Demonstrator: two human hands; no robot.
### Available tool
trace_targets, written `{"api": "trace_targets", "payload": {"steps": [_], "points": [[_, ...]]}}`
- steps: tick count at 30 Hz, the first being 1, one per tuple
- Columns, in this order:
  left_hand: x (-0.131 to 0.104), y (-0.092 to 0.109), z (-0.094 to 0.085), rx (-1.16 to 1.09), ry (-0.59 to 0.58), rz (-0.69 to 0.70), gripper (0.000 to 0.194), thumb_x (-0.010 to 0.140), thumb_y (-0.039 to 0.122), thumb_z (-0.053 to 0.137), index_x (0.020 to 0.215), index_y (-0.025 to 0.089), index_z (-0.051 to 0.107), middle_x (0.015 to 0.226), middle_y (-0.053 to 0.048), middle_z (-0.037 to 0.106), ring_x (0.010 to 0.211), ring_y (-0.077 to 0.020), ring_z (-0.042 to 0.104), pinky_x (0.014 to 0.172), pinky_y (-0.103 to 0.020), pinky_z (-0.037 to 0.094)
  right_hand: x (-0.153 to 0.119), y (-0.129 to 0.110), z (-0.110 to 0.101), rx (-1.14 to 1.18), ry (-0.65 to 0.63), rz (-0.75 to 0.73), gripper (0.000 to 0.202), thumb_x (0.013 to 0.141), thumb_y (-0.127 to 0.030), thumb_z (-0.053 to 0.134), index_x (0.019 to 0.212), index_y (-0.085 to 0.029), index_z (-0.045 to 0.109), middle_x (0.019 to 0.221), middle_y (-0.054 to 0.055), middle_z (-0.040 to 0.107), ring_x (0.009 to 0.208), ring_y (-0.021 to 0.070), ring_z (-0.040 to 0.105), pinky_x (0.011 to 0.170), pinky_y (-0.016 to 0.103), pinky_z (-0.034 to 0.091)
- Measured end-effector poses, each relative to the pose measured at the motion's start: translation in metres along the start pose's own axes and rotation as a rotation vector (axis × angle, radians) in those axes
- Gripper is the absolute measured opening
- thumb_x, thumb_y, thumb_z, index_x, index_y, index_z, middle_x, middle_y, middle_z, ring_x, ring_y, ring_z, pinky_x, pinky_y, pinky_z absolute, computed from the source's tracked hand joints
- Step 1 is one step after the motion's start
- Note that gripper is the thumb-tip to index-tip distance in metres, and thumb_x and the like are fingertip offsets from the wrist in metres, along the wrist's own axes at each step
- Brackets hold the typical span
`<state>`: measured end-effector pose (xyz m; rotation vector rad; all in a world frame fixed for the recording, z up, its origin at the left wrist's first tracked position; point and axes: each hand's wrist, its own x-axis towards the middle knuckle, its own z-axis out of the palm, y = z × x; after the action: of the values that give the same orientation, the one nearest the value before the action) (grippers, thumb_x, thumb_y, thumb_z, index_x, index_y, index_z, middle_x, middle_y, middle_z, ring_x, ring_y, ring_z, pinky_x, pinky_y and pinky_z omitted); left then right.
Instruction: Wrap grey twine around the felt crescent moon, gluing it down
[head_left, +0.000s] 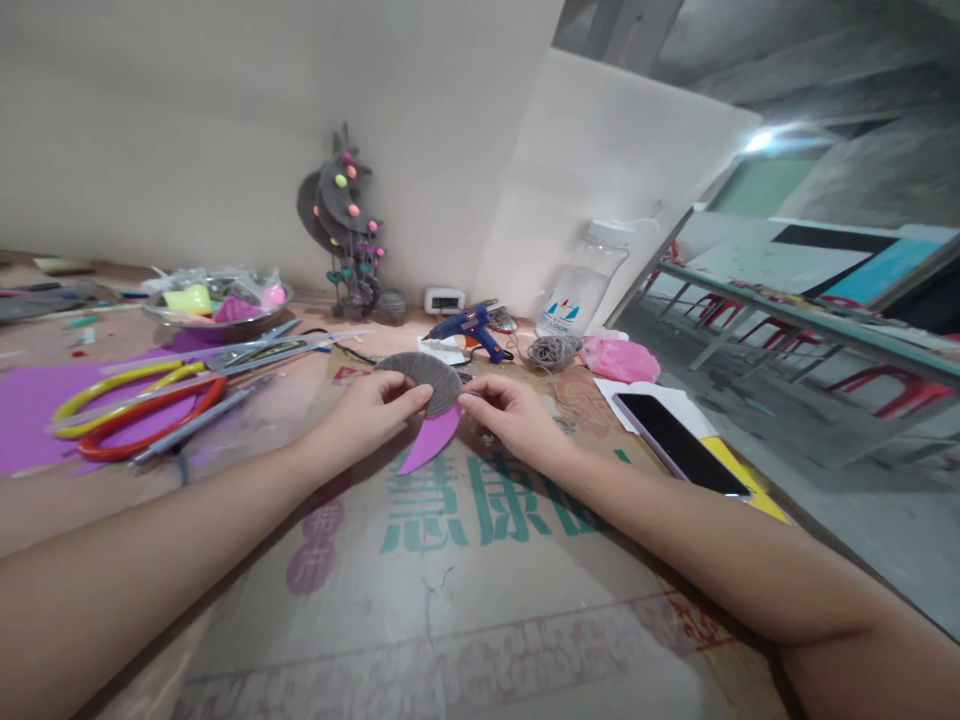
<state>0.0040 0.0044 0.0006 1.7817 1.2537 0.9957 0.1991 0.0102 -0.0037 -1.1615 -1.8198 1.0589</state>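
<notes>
A purple crescent cutout [430, 442] hangs between my hands, its upper part wrapped in grey yarn [421, 378] and its lower tip bare. My left hand [386, 405] pinches the wrapped part from the left, thumb on the front. At the crescent's right edge, the thumb and fingertips of my right hand [506, 410] are pressed together on what looks like the strand of grey yarn; the strand itself is mostly hidden by the fingers. Beyond the right hand lies a loose ball of grey yarn [553, 351], with some strands trailing on the cardboard.
A blue glue gun [472, 332] lies behind my hands, near a small digital clock [444, 299]. Scissors [142, 400], purple sheets [30, 410] and a metal bowl [217, 328] are left. A water bottle [581, 285], pink bag [619, 357] and phone [679, 442] are right.
</notes>
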Motion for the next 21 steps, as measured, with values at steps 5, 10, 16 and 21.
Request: {"api": "trace_targets", "payload": {"steps": [5,10,16,21], "points": [[-0.0008,0.0023,0.0000,-0.014,0.022,-0.029,0.031,0.077,0.043,0.054,0.061,0.016,0.057,0.061,0.001,0.059,0.060,-0.0143,0.053,0.056,-0.024,0.038,0.0018,0.0017,-0.0005,0.019,-0.017,-0.013,0.022,0.082,-0.039,0.054,0.083,-0.017,0.060,0.061,-0.004,0.053,0.050,0.0077,0.046,0.046,0.020,0.037],[-0.0008,0.0014,0.0006,-0.035,0.003,-0.030,0.029,0.077,0.041,0.055,0.063,0.016,0.060,0.063,0.001,0.061,0.060,-0.0144,0.054,0.056,-0.024,0.039,0.0045,0.0068,-0.0008,0.042,0.013,0.012,0.022,0.080,-0.034,0.058,0.094,-0.019,0.063,0.065,-0.004,0.055,0.048,0.0070,0.044,0.045,0.020,0.037],[-0.0003,0.0015,0.0008,-0.014,0.010,-0.039,0.029,0.078,0.041,0.055,0.062,0.016,0.059,0.061,0.001,0.060,0.058,-0.0137,0.052,0.054,-0.024,0.037,0.0049,0.0090,-0.0020,0.038,-0.012,-0.012,0.023,0.081,-0.039,0.057,0.089,-0.018,0.062,0.066,-0.003,0.055,0.050,0.0076,0.045,0.047,0.020,0.037],[0.0018,-0.0031,0.0008,-0.030,0.024,-0.036,0.032,0.078,0.043,0.053,0.060,0.017,0.056,0.059,0.001,0.058,0.057,-0.0143,0.053,0.055,-0.025,0.038,0.0035,0.0059,-0.0014,0.003,0.016,-0.044,0.027,0.085,-0.044,0.050,0.082,-0.018,0.057,0.063,-0.004,0.053,0.051,0.0080,0.046,0.047,0.020,0.037]]}}
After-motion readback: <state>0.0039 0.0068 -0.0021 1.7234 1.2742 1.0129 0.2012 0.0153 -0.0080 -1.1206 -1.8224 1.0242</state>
